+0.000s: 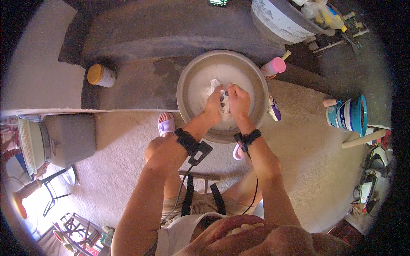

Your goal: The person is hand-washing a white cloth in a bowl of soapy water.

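A round metal basin (pixel 188 79) with soapy water stands on the ground in front of me. Inside it lies a white cloth (pixel 223 105) with a dark pattern. My left hand (pixel 213 102) and my right hand (pixel 238 101) are both closed on the cloth, pressed together over the water in the basin's middle. Each wrist wears a black strap with a cable. Part of the cloth shows above my left hand; the remainder is hidden under my fingers.
A pink-capped bottle (pixel 273 66) and a purple-white packet (pixel 273 109) lie at the basin's right rim. A jar with a yellow lid (pixel 100 75) stands left. A blue-white bucket (pixel 350 114) is right, a large tub (pixel 279 19) behind. My sandalled foot (pixel 166 125) rests by the basin.
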Available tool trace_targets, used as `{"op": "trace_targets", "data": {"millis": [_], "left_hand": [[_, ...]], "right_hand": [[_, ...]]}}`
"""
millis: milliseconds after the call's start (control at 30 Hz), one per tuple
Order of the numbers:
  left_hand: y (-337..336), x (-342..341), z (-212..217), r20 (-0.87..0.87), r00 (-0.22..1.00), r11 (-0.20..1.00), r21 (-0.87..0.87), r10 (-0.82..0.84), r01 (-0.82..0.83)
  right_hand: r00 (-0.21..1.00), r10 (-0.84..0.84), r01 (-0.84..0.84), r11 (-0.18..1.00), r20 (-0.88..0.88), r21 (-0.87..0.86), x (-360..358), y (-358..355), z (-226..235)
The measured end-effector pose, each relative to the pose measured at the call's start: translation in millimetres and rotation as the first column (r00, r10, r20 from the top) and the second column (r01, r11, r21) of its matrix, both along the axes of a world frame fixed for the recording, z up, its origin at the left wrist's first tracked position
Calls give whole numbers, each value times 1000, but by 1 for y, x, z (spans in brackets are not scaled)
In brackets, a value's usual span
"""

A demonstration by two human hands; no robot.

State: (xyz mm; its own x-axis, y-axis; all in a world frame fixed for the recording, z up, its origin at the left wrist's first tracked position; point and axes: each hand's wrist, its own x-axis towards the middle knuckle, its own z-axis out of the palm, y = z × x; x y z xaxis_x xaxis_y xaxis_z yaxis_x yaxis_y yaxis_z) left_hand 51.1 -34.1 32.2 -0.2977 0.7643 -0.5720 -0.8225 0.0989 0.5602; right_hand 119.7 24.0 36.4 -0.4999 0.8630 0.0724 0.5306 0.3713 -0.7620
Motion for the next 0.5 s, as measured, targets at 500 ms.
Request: {"op": "trace_targets", "data": {"millis": [500], "left_hand": [[-10,-23,-18,-147,985,976,-184,93,-120]], "right_hand": [[975,201,-184,970,-94,158,-16,-31,0]]}}
